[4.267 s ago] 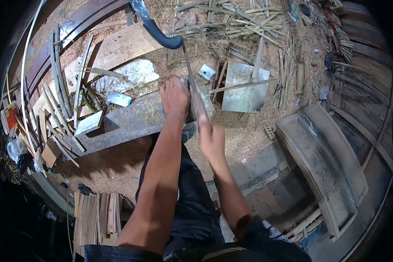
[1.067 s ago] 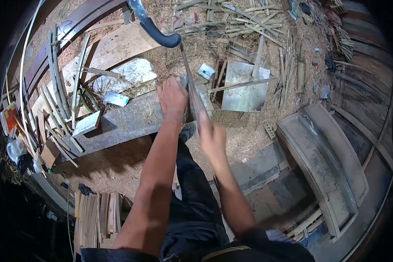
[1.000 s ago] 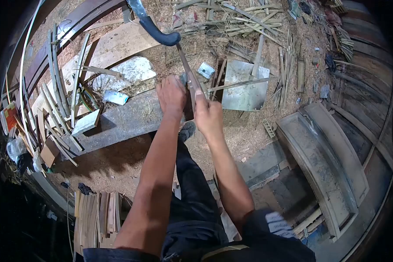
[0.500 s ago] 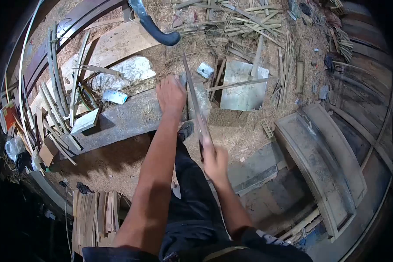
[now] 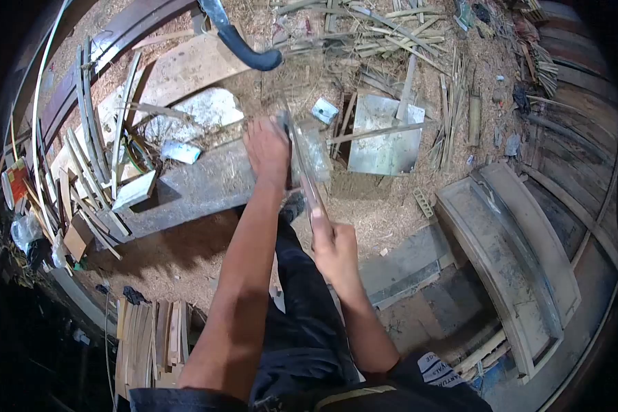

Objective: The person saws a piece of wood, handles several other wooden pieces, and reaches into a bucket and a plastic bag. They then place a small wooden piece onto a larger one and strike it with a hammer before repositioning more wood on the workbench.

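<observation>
My right hand (image 5: 334,247) grips the near end of a handsaw (image 5: 305,168), its long, narrow blade seen almost edge-on and pointing away from me. The far part of the blade passes close beside the thumb side of my left hand (image 5: 266,147). That hand bears down at the end of a grey plank (image 5: 206,182), fingers close together and curled. A small grey piece (image 5: 281,122) shows by its thumb, but I cannot tell what the fingers hold. Beyond my hands lies a blade tool with a curved black handle (image 5: 250,51).
A pale square board (image 5: 386,134) and a crumpled light packet (image 5: 325,110) lie ahead on shavings-strewn ground. Wood strips (image 5: 82,165) stand at the left, stacked slats (image 5: 151,336) below them. A large wooden frame (image 5: 508,261) leans at the right.
The handsaw and my right hand have shifted slightly left; the blade's far tip sits nearer to me and is blurred. My left hand stays in nearly the same place.
</observation>
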### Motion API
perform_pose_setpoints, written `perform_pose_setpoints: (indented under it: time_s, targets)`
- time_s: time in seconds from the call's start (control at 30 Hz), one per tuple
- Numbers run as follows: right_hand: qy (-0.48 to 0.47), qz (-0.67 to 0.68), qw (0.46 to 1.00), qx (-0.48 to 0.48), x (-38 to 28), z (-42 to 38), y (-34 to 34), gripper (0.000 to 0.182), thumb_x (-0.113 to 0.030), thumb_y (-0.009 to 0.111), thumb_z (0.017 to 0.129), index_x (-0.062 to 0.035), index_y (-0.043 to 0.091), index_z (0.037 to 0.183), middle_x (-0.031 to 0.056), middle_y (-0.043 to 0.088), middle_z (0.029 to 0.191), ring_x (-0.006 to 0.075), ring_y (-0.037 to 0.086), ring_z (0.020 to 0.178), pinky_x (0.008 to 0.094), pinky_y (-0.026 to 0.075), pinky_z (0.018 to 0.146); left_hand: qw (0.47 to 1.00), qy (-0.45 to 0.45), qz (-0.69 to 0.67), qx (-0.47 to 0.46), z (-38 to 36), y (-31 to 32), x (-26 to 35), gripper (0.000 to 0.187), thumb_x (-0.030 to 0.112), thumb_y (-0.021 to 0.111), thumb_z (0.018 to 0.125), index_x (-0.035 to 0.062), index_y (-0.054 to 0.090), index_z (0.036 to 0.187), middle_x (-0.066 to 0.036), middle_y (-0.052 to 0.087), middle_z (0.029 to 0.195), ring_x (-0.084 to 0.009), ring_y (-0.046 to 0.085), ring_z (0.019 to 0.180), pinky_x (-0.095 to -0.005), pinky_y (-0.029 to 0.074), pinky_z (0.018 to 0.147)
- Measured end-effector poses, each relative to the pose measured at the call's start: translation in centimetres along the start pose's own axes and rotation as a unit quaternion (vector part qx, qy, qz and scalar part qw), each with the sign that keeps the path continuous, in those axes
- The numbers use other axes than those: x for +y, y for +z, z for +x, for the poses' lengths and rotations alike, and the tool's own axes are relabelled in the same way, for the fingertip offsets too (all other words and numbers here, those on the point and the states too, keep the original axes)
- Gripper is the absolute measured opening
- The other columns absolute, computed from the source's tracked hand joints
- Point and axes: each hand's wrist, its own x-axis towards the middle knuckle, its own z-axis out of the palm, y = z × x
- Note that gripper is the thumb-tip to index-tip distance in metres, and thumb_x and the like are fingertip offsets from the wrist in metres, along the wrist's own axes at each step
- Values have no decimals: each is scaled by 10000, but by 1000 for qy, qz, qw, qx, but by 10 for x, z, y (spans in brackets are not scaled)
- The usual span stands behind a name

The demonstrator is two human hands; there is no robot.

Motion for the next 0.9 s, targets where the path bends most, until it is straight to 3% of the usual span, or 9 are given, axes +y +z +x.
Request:
perform_pose_setpoints:
  time_s: [0.1, 0.23, 0.37, 0.47, 0.53, 0.6, 0.73, 0.83, 0.9]
  targets:
    - [7, 29, 999, -12, 3, 8, -18, 596, -406, 540, 1042, -32, 523, 579, -37, 451, 518, 73, 419, 494, 319, 316, 468, 999, -40, -28, -16, 2, -10, 11, 289, 229, 443, 1043, 14, 585, 912, -219, 611, 892, -418, 582, 897, -524, 428, 826]
    - [7, -9, 1000, -15, 4, -16, -32, 587, -393, 541, 1044, -30, 533, 583, -44, 458, 523, 66, 420, 503, 322, 323, 470, 1000, -15, -13, -17, 3, -12, 10, 317, 243, 431, 1050, 6, 587, 910, -226, 616, 894, -420, 588, 899, -524, 429, 825]
    - [-92, -42, 995, -21, -8, 53, -14, 632, -442, 529, 1039, 11, 537, 600, 18, 449, 514, 105, 436, 494, 363, 335, 478, 997, -41, 23, -68, 2, -10, 9, 283, 249, 443, 1045, 40, 599, 936, -170, 648, 969, -354, 595, 985, -478, 411, 915]
    - [-98, -61, 993, 0, -17, 84, 7, 643, -452, 513, 1045, 34, 561, 628, 35, 428, 504, 124, 450, 486, 377, 337, 477, 996, -57, 12, -72, 7, -13, 13, 278, 241, 443, 1043, 40, 604, 940, -170, 652, 962, -354, 595, 983, -476, 412, 911]
    - [-107, -58, 993, 6, 3, 43, -4, 629, -445, 515, 1047, 42, 607, 660, 37, 438, 488, 127, 470, 477, 374, 346, 472, 996, -65, -12, -60, 5, -19, 18, 265, 236, 453, 1034, 40, 607, 943, -166, 654, 957, -347, 594, 989, -473, 417, 905]
    - [-35, -43, 998, -14, 13, -11, -30, 622, -443, 519, 1046, 48, 627, 678, 36, 460, 478, 133, 484, 465, 365, 353, 468, 997, -55, -3, -51, 0, -18, 16, 261, 234, 455, 1032, 41, 609, 947, -164, 652, 953, -342, 594, 990, -470, 418, 907]
    - [-94, -65, 993, -22, 6, 54, -9, 635, -442, 517, 1047, 51, 595, 653, 32, 480, 481, 140, 490, 454, 361, 354, 460, 996, -57, -1, -73, 9, -16, 12, 261, 230, 459, 1026, 40, 622, 954, -168, 649, 947, -332, 593, 994, -464, 412, 926]
    - [-33, -82, 996, -12, -24, 107, 17, 641, -457, 517, 1043, 39, 578, 641, 42, 475, 477, 150, 500, 456, 356, 363, 460, 995, -62, 13, -82, 9, -17, 12, 273, 233, 453, 1030, 43, 626, 940, -173, 650, 943, -331, 592, 991, -463, 413, 919]
    - [-113, -90, 989, 0, -1, 64, 4, 631, -469, 514, 1026, 61, 637, 707, 170, 486, 509, 306, 580, 498, 491, 404, 532, 992, -86, -8, -95, 7, -17, 16, 279, 233, 446, 1034, 41, 624, 937, -169, 652, 944, -329, 592, 990, -460, 414, 909]
